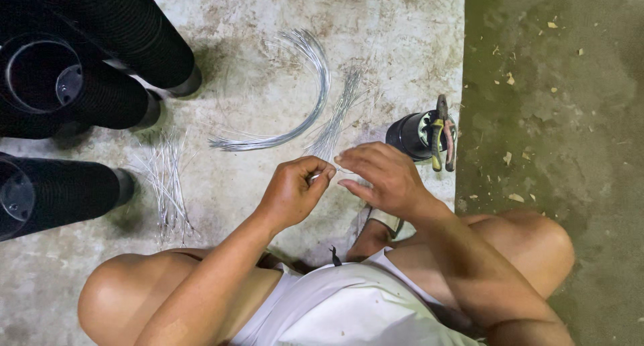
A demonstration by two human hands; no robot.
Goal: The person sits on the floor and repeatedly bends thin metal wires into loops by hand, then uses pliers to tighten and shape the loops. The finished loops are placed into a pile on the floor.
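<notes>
My left hand (295,188) is closed, pinching a thin silver wire between thumb and fingers. My right hand (379,178) meets it at the fingertips and holds the same wire's other part. Both hands hover over the concrete floor (255,185), just in front of a straight bundle of thin wires (335,114). A curved bundle of silver wire (295,111) lies beyond. I am squatting, with my knees at either side below the hands.
Stacks of black ribbed plastic pots (80,71) lie on their sides at the left. A loose pile of short cut wires (164,181) rests by them. Pliers (443,132) sit on a small black pot (412,134) right of my hands. A darker floor strip (550,118) runs along the right.
</notes>
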